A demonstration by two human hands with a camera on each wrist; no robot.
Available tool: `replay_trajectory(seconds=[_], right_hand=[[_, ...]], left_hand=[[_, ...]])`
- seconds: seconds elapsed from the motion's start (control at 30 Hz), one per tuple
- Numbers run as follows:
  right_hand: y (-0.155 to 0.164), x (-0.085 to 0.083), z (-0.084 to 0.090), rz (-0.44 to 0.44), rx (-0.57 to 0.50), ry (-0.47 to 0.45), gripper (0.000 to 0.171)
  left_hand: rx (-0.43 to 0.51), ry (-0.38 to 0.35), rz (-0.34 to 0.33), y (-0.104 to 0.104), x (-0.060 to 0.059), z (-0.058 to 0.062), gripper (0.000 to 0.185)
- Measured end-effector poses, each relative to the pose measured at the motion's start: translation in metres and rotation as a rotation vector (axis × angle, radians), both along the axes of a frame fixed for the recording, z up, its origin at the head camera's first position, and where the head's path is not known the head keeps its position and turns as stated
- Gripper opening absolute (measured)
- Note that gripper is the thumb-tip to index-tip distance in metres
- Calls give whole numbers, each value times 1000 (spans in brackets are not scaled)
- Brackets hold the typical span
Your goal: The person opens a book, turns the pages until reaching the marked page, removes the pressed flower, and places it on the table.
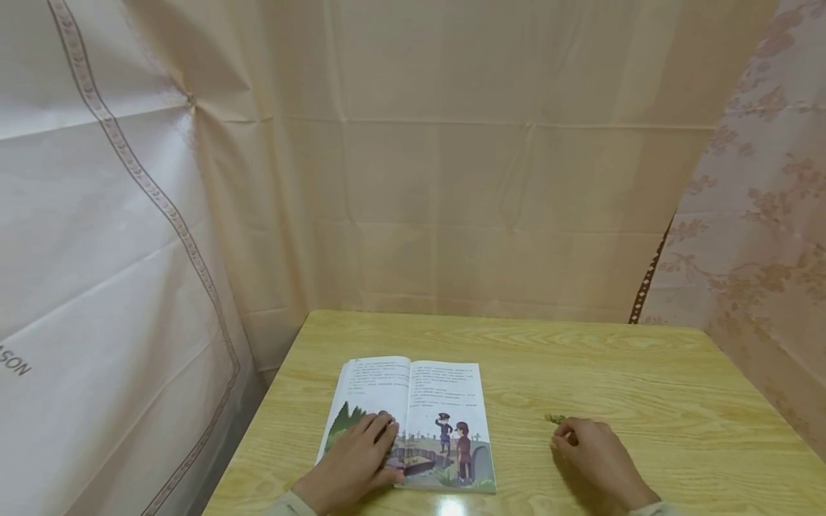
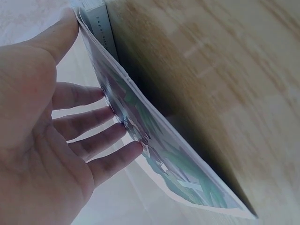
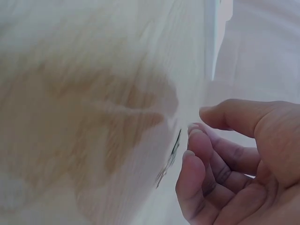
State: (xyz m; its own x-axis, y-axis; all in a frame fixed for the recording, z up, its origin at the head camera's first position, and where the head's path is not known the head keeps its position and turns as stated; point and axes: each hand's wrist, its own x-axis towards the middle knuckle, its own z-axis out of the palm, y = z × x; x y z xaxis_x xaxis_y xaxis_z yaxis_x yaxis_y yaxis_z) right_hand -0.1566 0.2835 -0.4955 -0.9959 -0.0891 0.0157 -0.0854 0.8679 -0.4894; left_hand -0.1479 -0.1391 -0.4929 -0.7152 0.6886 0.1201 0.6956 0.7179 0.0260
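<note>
Wood, paper and cloth

The table (image 1: 645, 387) is pale grained wood with a glossy sheen; on it the book (image 1: 445, 401) shows smooth printed paper; behind it hangs creased cloth (image 1: 452, 179).

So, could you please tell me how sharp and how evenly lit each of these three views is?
Head view: fairly sharp, warm soft light, with a glare spot on the table near the open book. Left wrist view: the left hand is clear, while the wood is smeared and a dark shadow lies beside the book. Right wrist view: pale and washed out, the wood blurred, the right hand softly focused.
</note>
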Motion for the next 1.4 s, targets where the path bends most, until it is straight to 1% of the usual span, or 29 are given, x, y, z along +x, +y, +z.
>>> replay_trajectory(seconds=[0.17, 0.3, 0.47, 0.63, 0.7, 0.83, 0.93, 1.07, 1.13, 1.2, 1.27, 1.37, 1.4], right_hand=[[-11, 4, -2, 11, -43, -18, 4], [-18, 7, -6, 71, -81, -32, 6], [-25, 10, -11, 157, -99, -18, 13], [-34, 12, -10, 238, -126, -8, 22], [-37, 14, -9, 271, -152, -22, 30], [-44, 16, -6, 334, -172, -58, 29], [-48, 18, -5, 353, -197, -102, 30], [-53, 20, -6, 350, -243, -127, 40], [-56, 21, -7, 348, -240, -131, 41], [-59, 21, -8, 358, -228, -134, 37], [-62, 21, -9, 376, -203, -123, 36], [-65, 21, -9, 399, -167, -104, 41], [-66, 21, -9, 403, -161, -97, 39]], left_hand=[[-7, -46, 23, -1, 1, 0, 79], [-2, -56, 21, -1, 1, 1, 80], [-7, -24, 0, 0, 0, 1, 80], [-11, 12, -9, 1, -1, 0, 80], [-15, 18, -10, 2, -1, 0, 80], [-29, 15, -11, 3, -2, 1, 83], [-38, 3, -8, 3, -1, 1, 85], [-49, 12, -8, 3, -1, 1, 85], [-52, 19, -8, 2, 0, 0, 86], [-57, 25, -6, 1, 0, 0, 87], [-63, 24, -4, 0, 1, 0, 89], [-71, 27, -7, -1, 1, -1, 91], [-73, 24, -6, -1, 1, -1, 91]])
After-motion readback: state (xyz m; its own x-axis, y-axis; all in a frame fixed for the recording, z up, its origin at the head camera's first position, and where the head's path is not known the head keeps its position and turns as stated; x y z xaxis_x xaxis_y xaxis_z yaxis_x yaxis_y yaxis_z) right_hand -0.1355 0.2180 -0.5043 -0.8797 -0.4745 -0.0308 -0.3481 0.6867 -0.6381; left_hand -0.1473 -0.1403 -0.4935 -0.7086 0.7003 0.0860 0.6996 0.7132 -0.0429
